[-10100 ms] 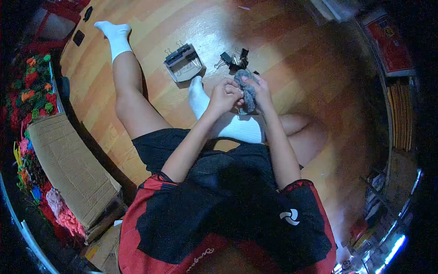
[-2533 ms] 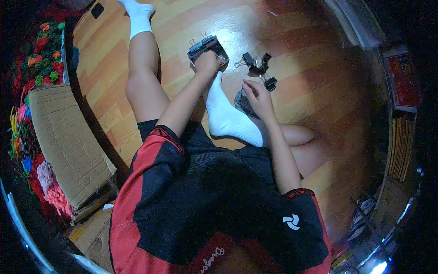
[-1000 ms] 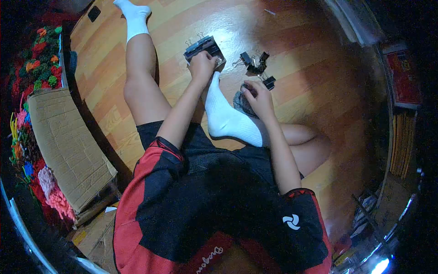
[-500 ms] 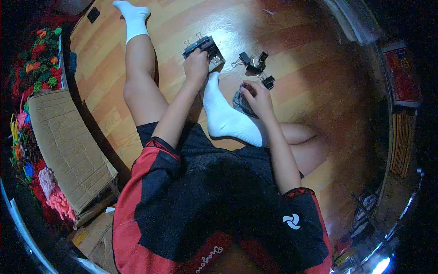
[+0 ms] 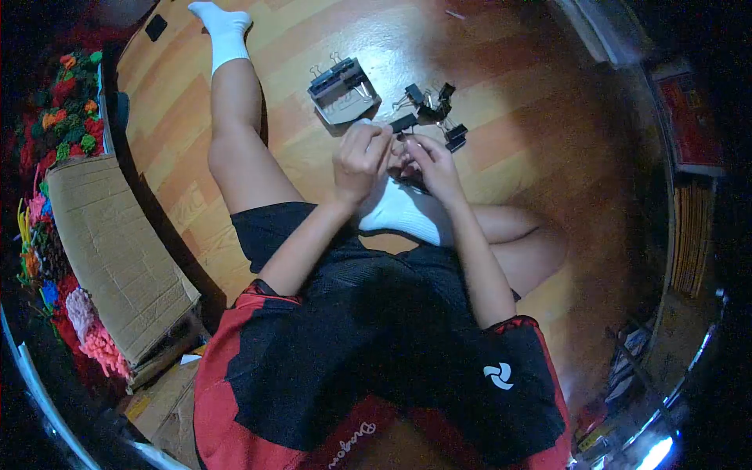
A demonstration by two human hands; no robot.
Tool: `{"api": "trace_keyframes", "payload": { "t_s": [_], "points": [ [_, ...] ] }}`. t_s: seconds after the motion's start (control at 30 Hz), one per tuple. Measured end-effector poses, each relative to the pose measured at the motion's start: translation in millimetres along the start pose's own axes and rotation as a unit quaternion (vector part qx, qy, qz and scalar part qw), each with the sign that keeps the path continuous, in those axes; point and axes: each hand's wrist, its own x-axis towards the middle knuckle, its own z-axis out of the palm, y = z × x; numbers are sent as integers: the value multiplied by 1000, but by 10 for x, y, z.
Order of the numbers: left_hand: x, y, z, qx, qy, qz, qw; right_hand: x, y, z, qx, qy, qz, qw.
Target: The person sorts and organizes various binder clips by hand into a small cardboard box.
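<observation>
Over the white-socked foot, my left hand (image 5: pixel 362 162) and my right hand (image 5: pixel 432 170) are close together. Both have their fingers pinched at a black binder clip (image 5: pixel 404 123), partly hidden by the fingertips. Beyond my left hand is a small open box (image 5: pixel 345 117) on the floor, with black binder clips (image 5: pixel 337 76) lined up along its far side, wire handles sticking up. A loose pile of black binder clips (image 5: pixel 429 110) lies just past my right hand.
My bent leg's white sock (image 5: pixel 403 213) is under the hands. A cardboard box (image 5: pixel 121 251) stands at left beside colourful yarn-like bundles (image 5: pixel 66 94). A dark flat object (image 5: pixel 156 28) lies at the far left. Stacked items (image 5: pixel 689 235) line the right side.
My left hand has left the small box and come back towards me, meeting my right hand. The right hand has shifted slightly left and nearer. The box now shows fully.
</observation>
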Motion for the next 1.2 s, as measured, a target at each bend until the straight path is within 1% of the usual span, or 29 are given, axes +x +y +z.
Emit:
{"api": "trace_keyframes", "payload": {
  "t_s": [0.03,0.07,0.13,0.17,0.23,0.27,0.33,0.37,0.43,0.47,0.53,0.63,0.67,0.73,0.77,0.83,0.87,0.93,1.07,1.17,1.2],
  "points": [
    [-20,18,42,-7,-8,-23,1000,-18,5,-14,3,21,8,1000],
    [4,52,68,-10,-8,-21,1000,-8,30,-48,3,24,7,1000],
    [48,109,112,4,-4,-91,996,24,109,-124,-129,48,-49,989],
    [45,93,131,4,-5,-90,996,16,92,-132,-129,49,-50,989],
    [28,12,148,-90,-86,-104,987,18,51,-120,-85,3,4,996],
    [24,-13,145,-88,-85,-104,987,19,58,-121,-84,1,2,996],
    [8,-57,142,-179,-137,-214,950,13,82,-146,-95,-35,-43,994],
    [5,-63,119,-178,-137,-214,951,2,41,-135,-94,-36,-44,994],
    [-12,-72,68,-247,-153,-247,924,-25,-53,-138,-108,-71,-2,992],
    [-65,-122,84,-247,-154,-247,924,-32,-73,-143,-108,-71,-2,992],
    [-209,-241,148,-373,-224,-377,818,-45,-92,-149,-26,-117,54,991],
    [-190,-215,95,-411,-205,-383,801,-41,-68,-158,-49,-119,50,990],
    [-197,-209,90,-411,-204,-384,801,-29,-57,-153,-50,-120,51,990],
    [-206,-184,100,-377,-158,-376,832,-7,-36,-151,-55,-102,48,992],
    [-209,-177,111,-378,-157,-376,832,-3,-30,-149,-56,-102,49,992],
    [-210,-175,125,-397,-121,-400,817,4,-20,-140,-58,-86,27,994],
    [-208,-190,117,-397,-120,-400,817,14,-1,-145,-59,-87,27,994],
    [-206,-228,97,-371,-158,-378,833,39,54,-168,-48,-75,47,995],
    [-121,-160,-4,-395,-157,-381,821,54,95,-173,-51,-60,35,996],
    [-155,-185,32,-396,-154,-374,824,64,100,-177,-80,-51,34,995],
    [-167,-185,52,-361,-152,-373,841,72,119,-174,-77,-53,32,995]
  ]
}}
